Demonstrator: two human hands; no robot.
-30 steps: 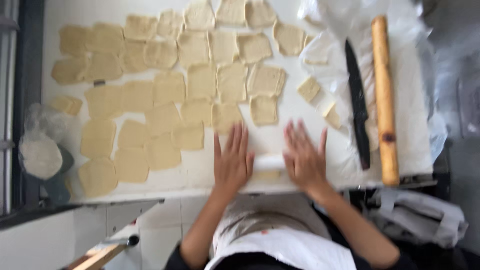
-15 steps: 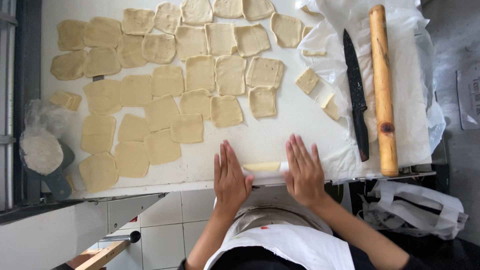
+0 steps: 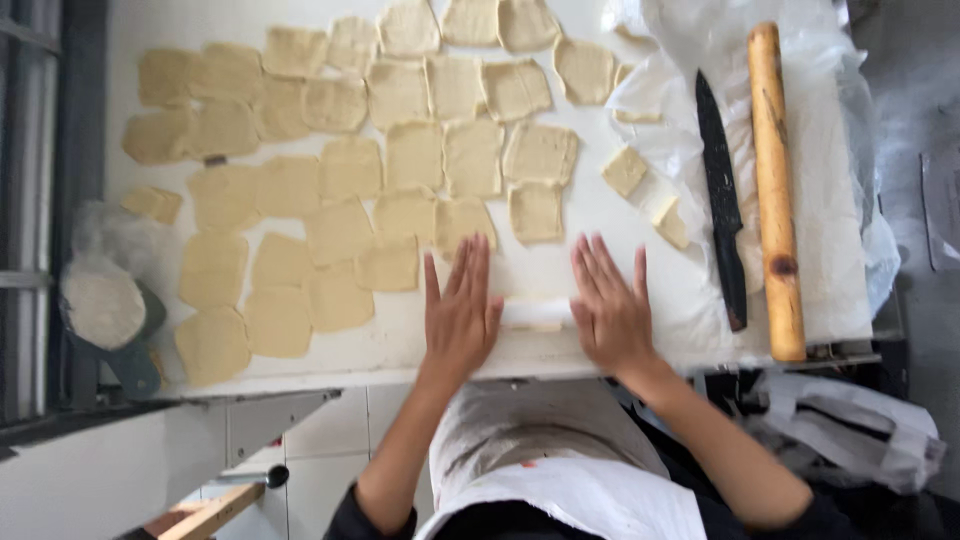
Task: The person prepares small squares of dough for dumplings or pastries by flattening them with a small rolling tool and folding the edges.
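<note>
My left hand and my right hand lie flat, fingers spread and pointing away from me, on a thin white rolling pin near the front edge of the white worktop. A small pale piece of dough shows under the pin between my palms. Several flattened squarish dough sheets cover the worktop beyond my hands.
A black knife and a thick wooden rolling pin lie on white plastic sheeting at the right. Small dough blocks sit beside them. A bag of flour hangs at the left edge.
Both hands have moved away from me across the worktop with the thin pin, after being drawn back toward the edge half a second ago.
</note>
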